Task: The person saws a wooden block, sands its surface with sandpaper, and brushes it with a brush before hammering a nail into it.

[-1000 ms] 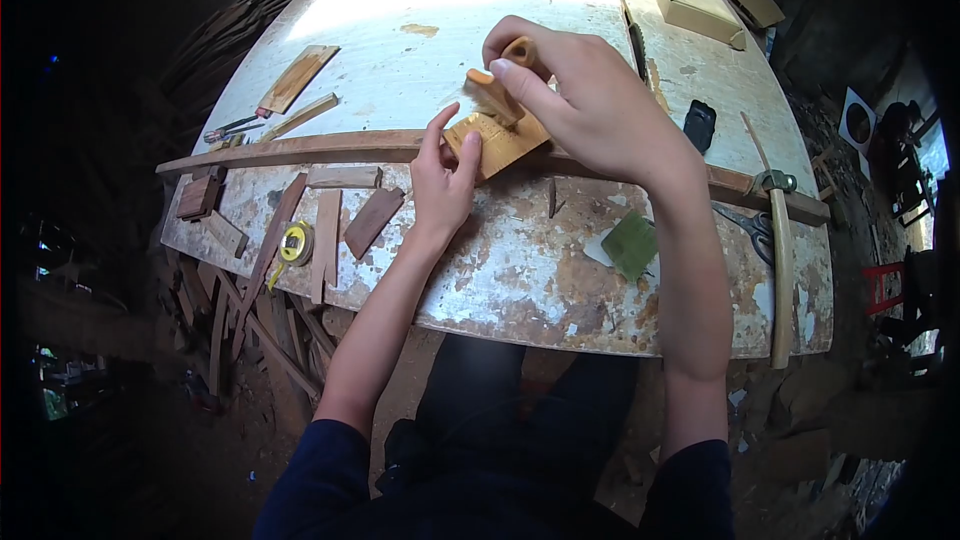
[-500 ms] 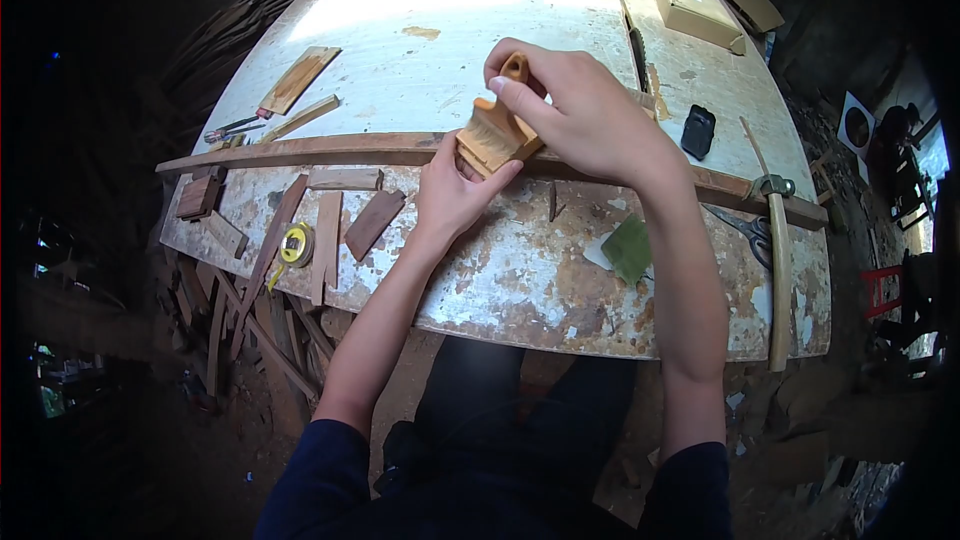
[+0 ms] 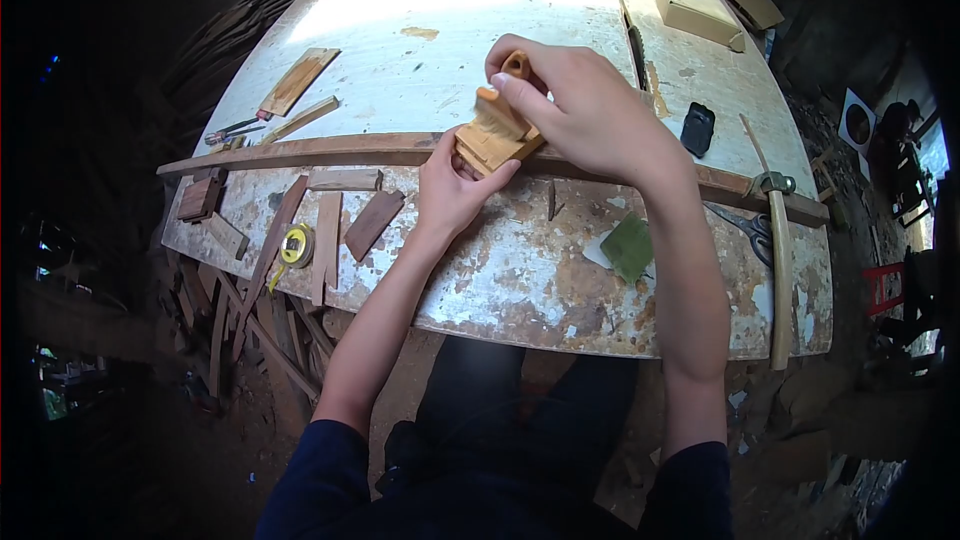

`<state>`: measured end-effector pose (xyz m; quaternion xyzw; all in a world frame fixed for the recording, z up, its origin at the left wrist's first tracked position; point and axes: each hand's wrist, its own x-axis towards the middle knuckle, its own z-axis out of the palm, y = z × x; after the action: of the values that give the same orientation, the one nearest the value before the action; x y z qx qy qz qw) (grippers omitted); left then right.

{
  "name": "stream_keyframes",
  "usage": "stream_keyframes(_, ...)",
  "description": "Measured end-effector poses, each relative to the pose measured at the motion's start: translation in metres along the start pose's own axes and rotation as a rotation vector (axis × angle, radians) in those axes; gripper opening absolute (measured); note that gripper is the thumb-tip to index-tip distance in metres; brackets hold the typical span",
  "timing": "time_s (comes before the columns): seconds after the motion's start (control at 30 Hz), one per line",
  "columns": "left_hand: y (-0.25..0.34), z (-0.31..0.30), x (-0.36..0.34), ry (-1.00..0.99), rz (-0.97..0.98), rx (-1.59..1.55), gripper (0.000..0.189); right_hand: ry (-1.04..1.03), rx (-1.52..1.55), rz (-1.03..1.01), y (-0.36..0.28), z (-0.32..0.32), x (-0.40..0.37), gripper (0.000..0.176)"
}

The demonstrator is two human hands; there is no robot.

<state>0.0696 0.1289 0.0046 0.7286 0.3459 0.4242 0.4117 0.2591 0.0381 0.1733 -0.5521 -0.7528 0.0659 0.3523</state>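
Note:
My left hand grips a pale yellowish wooden block from its left and underside, thumb along the near edge. In my right hand is what looks like a paintbrush, with an orange-brown handle that has a hole in its end. Its pale, bristle-like lower part meets the top of the block. My right fingers wrap round the handle and hide part of it. Both hands are above a long wooden bar lying across the worn table.
Left lie a yellow tape measure, several wood offcuts and a flat board. Right are a green sheet, scissors, a hammer and a black case-like object. A cardboard box stands at the back.
The brush has shifted slightly and its angle over the block has changed, so more of the block's top shows. My left hand has barely moved.

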Motion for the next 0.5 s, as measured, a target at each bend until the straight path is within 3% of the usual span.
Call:
stream_keyframes(0.03, 0.001, 0.0, -0.002, 0.008, 0.005, 0.028, 0.079, 0.063, -0.096, 0.009, 0.005, 0.003, 0.001, 0.031)
stream_keyframes(0.13, 0.002, -0.002, 0.001, 0.014, 0.017, 0.059, 0.079, -0.026, -0.031, -0.116, -0.007, 0.01, -0.005, 0.029)
stream_keyframes(0.17, 0.0, -0.002, 0.001, 0.003, 0.008, 0.03, 0.079, -0.072, 0.056, -0.103, -0.013, 0.009, -0.007, 0.027)
stream_keyframes(0.27, 0.004, -0.001, 0.0, 0.0, -0.027, 0.049, 0.08, -0.032, -0.097, 0.036, -0.012, -0.001, -0.002, 0.03)
stream_keyframes(0.4, 0.005, -0.003, 0.001, 0.003, -0.008, 0.134, 0.078, -0.072, 0.03, -0.136, -0.01, 0.01, -0.007, 0.027)
stream_keyframes(0.5, 0.002, 0.0, 0.001, 0.01, -0.041, 0.076, 0.078, -0.024, -0.095, 0.014, -0.009, -0.002, -0.005, 0.03)
